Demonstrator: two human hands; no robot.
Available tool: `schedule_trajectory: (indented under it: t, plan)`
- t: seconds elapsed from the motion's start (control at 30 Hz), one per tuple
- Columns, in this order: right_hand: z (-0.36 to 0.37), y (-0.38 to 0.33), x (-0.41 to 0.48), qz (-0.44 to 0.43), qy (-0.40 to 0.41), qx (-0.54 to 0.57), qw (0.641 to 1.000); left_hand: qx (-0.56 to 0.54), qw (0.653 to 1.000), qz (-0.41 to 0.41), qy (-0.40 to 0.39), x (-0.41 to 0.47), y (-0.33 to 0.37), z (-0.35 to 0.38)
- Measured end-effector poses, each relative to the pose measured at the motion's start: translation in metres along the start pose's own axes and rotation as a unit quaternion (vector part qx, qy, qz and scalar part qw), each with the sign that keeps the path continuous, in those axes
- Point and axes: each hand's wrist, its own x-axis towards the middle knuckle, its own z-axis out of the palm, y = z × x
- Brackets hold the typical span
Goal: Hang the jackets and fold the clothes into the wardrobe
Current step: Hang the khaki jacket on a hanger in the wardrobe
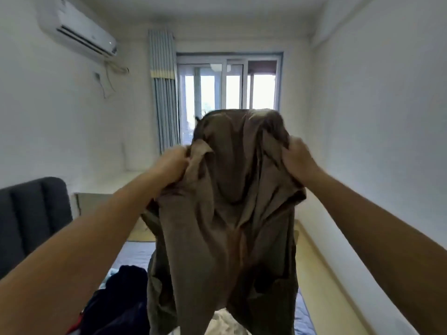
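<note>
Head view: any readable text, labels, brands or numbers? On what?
None legible.
air conditioner: faint mark on its front, too blurred to read.
olive garment, gripped by left hand and right hand: no label or print shows.

Jacket [225, 209]: thin olive-brown woven cloth with a faint sheen, heavily creased.
Navy garment [125, 288]: dark, matt cloth.
Bed [135, 255]: pale blue cloth cover, matt, with stitched lines.
Headboard [31, 213]: dark grey upholstery fabric, matt, padded in vertical channels.
Air conditioner [77, 30]: white plastic casing, smooth and slightly glossy.
Curtain [164, 93]: blue-grey pleated cloth, matt.
Wall [377, 117]: white, matt finish.
Floor [321, 274]: pale, smooth, wood-look surface.
</note>
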Motion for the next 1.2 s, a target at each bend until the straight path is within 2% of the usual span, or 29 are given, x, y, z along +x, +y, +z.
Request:
schedule_trajectory:
  t: [0.03, 0.07, 0.1, 0.13, 0.17, 0.2, 0.27, 0.33, 0.37, 0.4, 0.43, 0.47, 0.5, 0.53, 0.57, 0.63, 0.7, 0.8, 0.83, 0.9, 0.97, 1.03, 1.07, 1.1, 1.13, 1.17, 1.2]
  plan:
    - [0.015, 0.014, -0.014, 0.033, -0.141, -0.144, 0.979, 0.081, 0.98, -0.063, -0.17, -0.015, -0.007, 0.019]
    - [0.026, 0.029, -0.03, 0.062, -0.269, -0.263, 0.925, 0.181, 0.936, -0.068, -0.296, -0.029, -0.016, 0.033]
    - [0.03, 0.038, -0.038, 0.077, -0.319, -0.323, 0.888, 0.254, 0.905, -0.036, -0.339, -0.033, -0.022, 0.036]
    - [0.027, 0.04, -0.036, 0.087, -0.318, -0.318, 0.889, 0.275, 0.91, 0.002, -0.31, -0.027, -0.024, 0.03]
    - [0.02, 0.039, -0.027, 0.086, -0.287, -0.282, 0.912, 0.264, 0.93, 0.028, -0.254, -0.015, -0.022, 0.02]
    - [0.009, 0.037, -0.014, 0.085, -0.234, -0.236, 0.939, 0.228, 0.956, 0.036, -0.179, -0.001, -0.02, 0.007]
    - [-0.011, 0.023, 0.016, 0.053, -0.074, -0.143, 0.985, 0.118, 0.992, 0.045, 0.015, 0.025, -0.006, -0.019]
    - [-0.022, 0.012, 0.023, 0.002, 0.079, -0.036, 0.996, -0.009, 0.983, 0.061, 0.175, 0.032, -0.001, -0.022]
    - [-0.023, 0.013, 0.018, -0.009, 0.097, -0.024, 0.995, -0.034, 0.98, 0.058, 0.186, 0.026, 0.001, -0.017]
    - [-0.019, 0.019, 0.008, 0.0, 0.051, -0.062, 0.997, -0.02, 0.991, 0.046, 0.123, 0.015, 0.0, -0.008]
    - [-0.011, 0.031, -0.006, 0.037, -0.063, -0.15, 0.986, 0.063, 0.998, 0.013, -0.018, 0.002, -0.005, 0.005]
    - [-0.004, 0.046, -0.022, 0.088, -0.198, -0.239, 0.947, 0.172, 0.969, -0.006, -0.175, -0.013, -0.016, 0.017]
    - [-0.002, 0.06, -0.035, 0.111, -0.297, -0.296, 0.901, 0.245, 0.931, -0.024, -0.269, -0.024, -0.028, 0.022]
    - [-0.006, 0.068, -0.043, 0.113, -0.334, -0.302, 0.886, 0.282, 0.916, -0.019, -0.285, -0.025, -0.038, 0.018]
    - [-0.014, 0.072, -0.044, 0.115, -0.345, -0.261, 0.895, 0.276, 0.919, -0.011, -0.281, -0.023, -0.045, 0.008]
    - [-0.034, 0.075, -0.042, 0.132, -0.342, -0.16, 0.916, 0.195, 0.941, -0.023, -0.275, -0.015, -0.056, -0.012]
    - [-0.051, 0.074, -0.036, 0.156, -0.302, -0.047, 0.939, 0.128, 0.957, -0.025, -0.261, -0.014, -0.062, -0.022]
    - [-0.06, 0.071, -0.03, 0.157, -0.203, 0.084, 0.963, 0.085, 0.977, 0.02, -0.197, -0.016, -0.056, -0.021]
    - [-0.059, 0.07, -0.029, 0.161, -0.191, 0.108, 0.962, 0.064, 0.981, 0.023, -0.183, -0.014, -0.053, -0.02]
    - [-0.056, 0.069, -0.027, 0.162, -0.215, 0.122, 0.955, 0.043, 0.982, 0.018, -0.184, -0.013, -0.045, -0.018]
    - [-0.05, 0.069, -0.031, 0.159, -0.231, 0.093, 0.955, 0.066, 0.976, 0.003, -0.209, -0.016, -0.042, -0.016]
    - [-0.046, 0.076, -0.039, 0.164, -0.205, 0.016, 0.965, 0.099, 0.962, -0.049, -0.251, -0.022, -0.044, -0.017]
    - [-0.043, 0.08, -0.045, 0.169, -0.237, -0.032, 0.956, 0.105, 0.944, -0.087, -0.3, -0.027, -0.046, -0.018]
    - [-0.04, 0.083, -0.054, 0.176, -0.311, -0.054, 0.932, 0.085, 0.92, -0.125, -0.361, -0.033, -0.05, -0.019]
    - [-0.039, 0.084, -0.061, 0.18, -0.385, -0.028, 0.905, 0.035, 0.899, -0.157, -0.407, -0.039, -0.054, -0.021]
    - [-0.038, 0.083, -0.066, 0.179, -0.411, 0.039, 0.893, -0.02, 0.892, -0.173, -0.418, -0.043, -0.058, -0.023]
    - [-0.038, 0.084, -0.067, 0.178, -0.379, 0.102, 0.902, -0.051, 0.901, -0.174, -0.395, -0.044, -0.063, -0.024]
